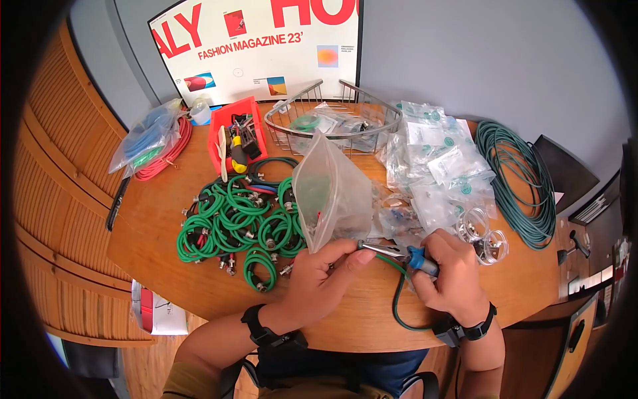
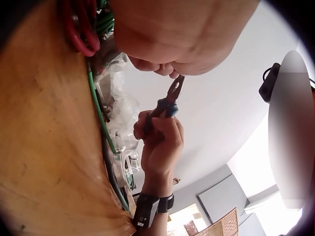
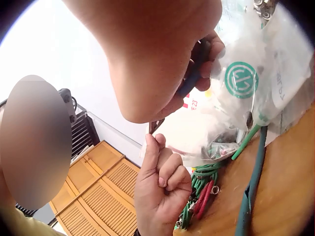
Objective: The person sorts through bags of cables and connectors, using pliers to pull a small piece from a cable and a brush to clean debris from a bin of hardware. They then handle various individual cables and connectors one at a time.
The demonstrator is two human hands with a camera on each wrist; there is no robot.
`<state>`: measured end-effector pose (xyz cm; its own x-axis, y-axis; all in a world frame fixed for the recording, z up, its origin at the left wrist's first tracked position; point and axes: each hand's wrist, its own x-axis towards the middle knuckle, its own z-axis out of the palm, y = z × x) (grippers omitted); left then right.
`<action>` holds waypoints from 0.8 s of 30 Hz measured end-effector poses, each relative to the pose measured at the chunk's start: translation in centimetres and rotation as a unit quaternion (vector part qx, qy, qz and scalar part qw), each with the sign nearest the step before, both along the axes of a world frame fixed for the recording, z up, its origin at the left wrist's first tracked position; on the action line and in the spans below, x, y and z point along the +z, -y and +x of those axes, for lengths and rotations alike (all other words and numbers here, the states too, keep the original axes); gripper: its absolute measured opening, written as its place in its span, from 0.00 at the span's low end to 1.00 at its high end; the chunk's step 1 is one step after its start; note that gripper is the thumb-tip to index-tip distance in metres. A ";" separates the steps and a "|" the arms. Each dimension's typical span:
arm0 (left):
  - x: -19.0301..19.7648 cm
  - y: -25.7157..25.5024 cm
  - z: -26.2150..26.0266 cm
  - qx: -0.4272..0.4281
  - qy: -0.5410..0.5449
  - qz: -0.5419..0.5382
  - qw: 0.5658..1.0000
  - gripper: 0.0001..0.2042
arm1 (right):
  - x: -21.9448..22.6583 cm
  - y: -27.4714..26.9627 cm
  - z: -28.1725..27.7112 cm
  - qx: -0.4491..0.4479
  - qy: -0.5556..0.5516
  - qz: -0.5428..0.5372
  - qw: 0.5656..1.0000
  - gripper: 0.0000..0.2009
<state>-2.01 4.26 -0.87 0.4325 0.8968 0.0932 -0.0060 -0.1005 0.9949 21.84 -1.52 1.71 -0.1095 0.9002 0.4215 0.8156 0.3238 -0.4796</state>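
The right hand (image 1: 454, 272) grips the blue handles of the pliers (image 1: 392, 250). The pliers are up over the desk (image 1: 355, 326), between the two hands, with their nose toward the left hand (image 1: 322, 282). The left hand pinches a small piece (image 1: 361, 245) with its thumb and pointing finger, right at the tip of the pliers. The piece is too tiny to tell what it is. A dark green cable (image 1: 397, 306) bends across the desk, below the pliers and near the right hand. Just behind the hands stands a big cloudy plastic bag (image 1: 345, 199). Lots of green looped cables (image 1: 232, 211) lie in a pile left of the bag, with metal ends on them
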 end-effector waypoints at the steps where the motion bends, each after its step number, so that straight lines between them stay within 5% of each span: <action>1: 0.0 0.0 0.0 0.019 -0.014 0.035 0.999 0.12 | 0.0 -0.1 0.0 0.000 -0.002 0.000 1.000 0.10; 24: -1.2 -0.3 0.1 -0.015 0.067 -0.070 0.995 0.11 | -0.1 -0.8 0.0 0.026 0.023 0.049 0.998 0.13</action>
